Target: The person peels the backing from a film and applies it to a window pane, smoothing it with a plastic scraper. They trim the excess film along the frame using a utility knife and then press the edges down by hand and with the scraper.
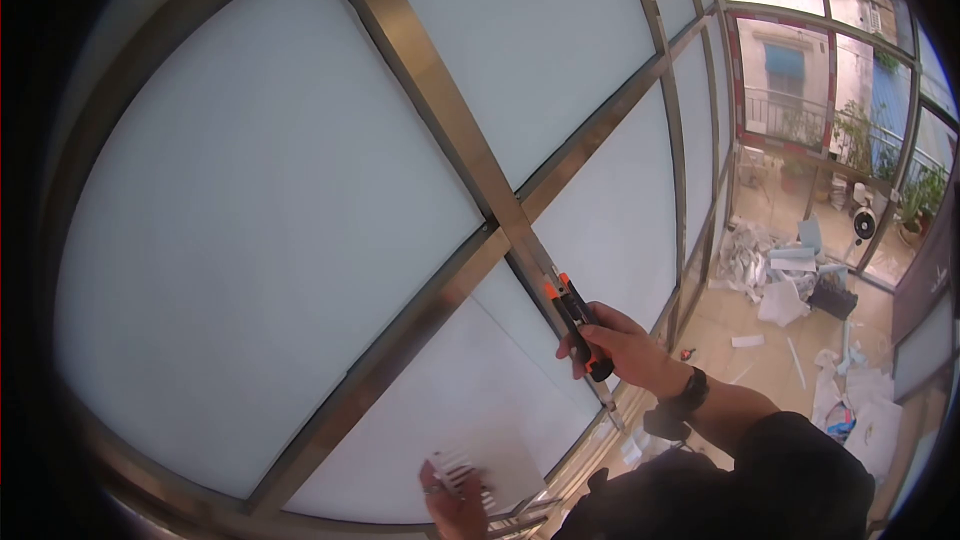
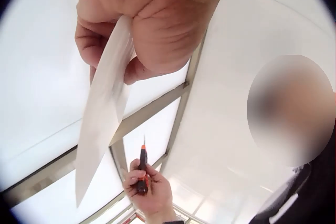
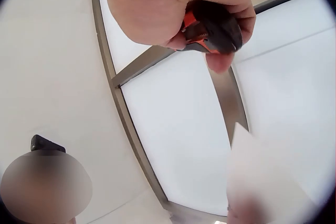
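Observation:
My right hand grips a black and orange cutter, its blade end pointing up along a bronze-coloured metal bar. In the right wrist view, the fingers wrap round the cutter's dark body. My left hand, low in the head view, holds a thin white flat piece in front of the frosted panel. In the left wrist view that white piece is seen nearly edge-on, pinched between thumb and fingers. The right hand with the cutter shows below it.
Bronze-coloured frame bars cross between large frosted panels. Crumpled white sheets, a dark box and a small white fan are on the floor at the right. A second white heap lies nearer.

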Demonstrator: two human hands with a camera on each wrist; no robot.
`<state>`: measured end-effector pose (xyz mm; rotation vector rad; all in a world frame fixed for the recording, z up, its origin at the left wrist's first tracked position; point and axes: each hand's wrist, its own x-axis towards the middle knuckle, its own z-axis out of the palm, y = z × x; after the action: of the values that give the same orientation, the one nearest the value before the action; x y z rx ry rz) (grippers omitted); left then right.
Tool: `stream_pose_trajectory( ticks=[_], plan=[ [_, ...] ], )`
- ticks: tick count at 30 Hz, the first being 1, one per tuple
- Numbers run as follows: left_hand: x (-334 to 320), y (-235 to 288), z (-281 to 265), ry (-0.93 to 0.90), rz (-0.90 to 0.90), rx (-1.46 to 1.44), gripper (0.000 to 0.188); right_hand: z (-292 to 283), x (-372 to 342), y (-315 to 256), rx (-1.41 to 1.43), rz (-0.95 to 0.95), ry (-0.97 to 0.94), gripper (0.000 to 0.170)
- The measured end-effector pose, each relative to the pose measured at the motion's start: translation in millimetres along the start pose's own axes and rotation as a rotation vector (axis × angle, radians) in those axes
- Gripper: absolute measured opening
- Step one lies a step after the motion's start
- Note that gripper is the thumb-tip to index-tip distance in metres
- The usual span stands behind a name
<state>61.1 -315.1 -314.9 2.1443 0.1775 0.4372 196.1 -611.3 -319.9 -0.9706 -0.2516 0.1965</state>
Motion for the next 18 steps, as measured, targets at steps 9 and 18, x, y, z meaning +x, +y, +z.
stream_pose_trajectory(
  ticks=[9,18],
  plan=[
    [137.9,109.8,-72.5,0.445,0.786,0.128,0.036,3.8,6.6,-44.3,-0.060,-0.095,-0.042,0.034],
    [274.3,282.7,-56.6,0.468,0.882,0.112,0.054,23.0,46.8,-113.8,-0.204,-0.309,-0.076,0.048]
  ],
)
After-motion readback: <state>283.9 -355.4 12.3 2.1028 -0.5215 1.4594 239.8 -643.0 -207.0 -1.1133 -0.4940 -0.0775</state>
